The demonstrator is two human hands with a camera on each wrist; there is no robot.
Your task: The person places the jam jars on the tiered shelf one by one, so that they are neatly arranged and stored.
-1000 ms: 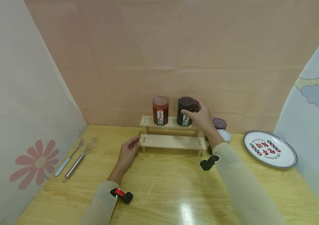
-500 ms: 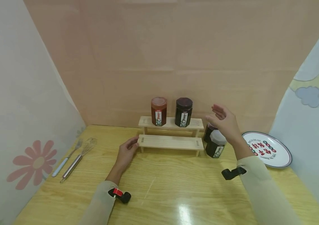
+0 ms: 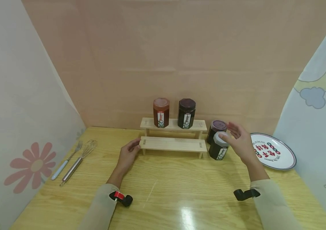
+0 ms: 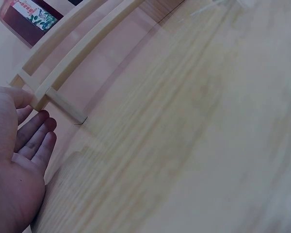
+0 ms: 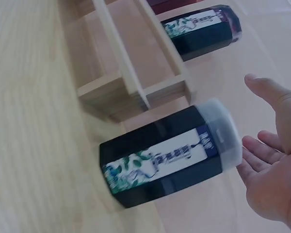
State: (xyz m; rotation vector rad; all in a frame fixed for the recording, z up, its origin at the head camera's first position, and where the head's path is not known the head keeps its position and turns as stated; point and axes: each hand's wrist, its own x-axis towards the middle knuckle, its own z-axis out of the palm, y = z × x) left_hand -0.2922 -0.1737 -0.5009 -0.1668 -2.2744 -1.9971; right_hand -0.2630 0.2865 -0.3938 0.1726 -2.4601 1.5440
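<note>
A two-step wooden shelf (image 3: 173, 143) stands near the back wall. At the left end of its lower step, my left hand (image 3: 128, 155) pinches the corner between thumb and index finger (image 4: 23, 96), the other fingers hanging below. The upper step bears a jar with an orange-red lid (image 3: 161, 112) and a dark-lidded jar (image 3: 186, 113). My right hand (image 3: 241, 142) is spread behind and right of a white-lidded dark jar (image 3: 218, 146), thumb near its lid; it grips nothing. Close behind that jar stands a purple-lidded jar (image 3: 217, 129), partly hidden.
To the right, an oval plate with red characters (image 3: 273, 151) lies partly behind my right hand. A whisk (image 3: 78, 163) and a blue-handled fork (image 3: 66, 162) lie on the left of the wooden table (image 3: 163, 195). Fabric walls close in the back and sides.
My right hand has let go of the dark-lidded jar on the upper step and moved right and down to the white-lidded jar. The left hand keeps its place at the shelf.
</note>
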